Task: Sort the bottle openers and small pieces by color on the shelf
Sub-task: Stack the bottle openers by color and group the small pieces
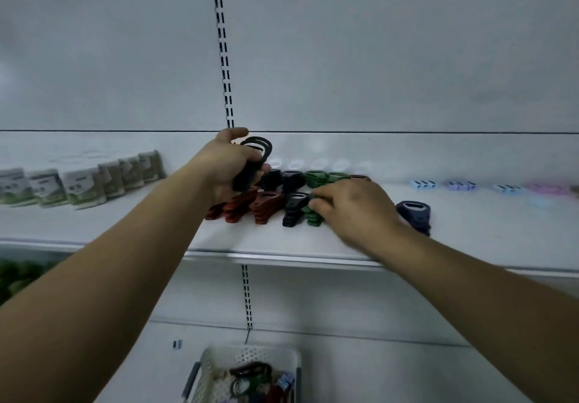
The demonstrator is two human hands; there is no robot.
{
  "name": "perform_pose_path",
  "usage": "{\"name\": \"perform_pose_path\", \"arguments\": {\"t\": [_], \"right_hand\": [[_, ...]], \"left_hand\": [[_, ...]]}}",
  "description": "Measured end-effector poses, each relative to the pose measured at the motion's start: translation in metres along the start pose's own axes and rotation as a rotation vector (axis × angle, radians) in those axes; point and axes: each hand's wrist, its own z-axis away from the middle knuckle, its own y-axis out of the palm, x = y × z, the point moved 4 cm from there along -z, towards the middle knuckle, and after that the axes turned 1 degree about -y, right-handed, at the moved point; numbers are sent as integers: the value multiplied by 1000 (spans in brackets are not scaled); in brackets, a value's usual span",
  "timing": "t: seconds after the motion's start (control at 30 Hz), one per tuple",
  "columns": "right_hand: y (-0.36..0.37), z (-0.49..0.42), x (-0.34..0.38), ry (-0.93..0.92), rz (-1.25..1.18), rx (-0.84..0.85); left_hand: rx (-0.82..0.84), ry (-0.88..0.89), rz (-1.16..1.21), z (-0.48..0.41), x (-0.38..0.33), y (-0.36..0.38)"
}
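starting nearest you, a white basket (250,354) below the shelf (282,246) holds a jumble of mixed openers. up on the shelf your right hand (354,208) curls its fingertips around a green stack (313,217) in the front row, beside a dark stack (294,208) and red stacks (250,206), with one navy opener (415,214) lying apart to its right. farther back your left hand (227,164) grips black bottle openers (253,164) over the back row, and pastel small pieces (460,185) line the far right.
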Motion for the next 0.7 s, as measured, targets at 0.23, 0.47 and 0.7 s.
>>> {"name": "perform_pose_path", "arguments": {"t": [0.23,0.47,0.7], "right_hand": [[10,-3,7,51,55,64],[17,-8,6,48,137,89],[24,-11,10,38,231,108]], "left_hand": [[39,15,11,1,4,0],[21,-10,30,2,9,1],[23,-37,39,2,9,-3]]}}
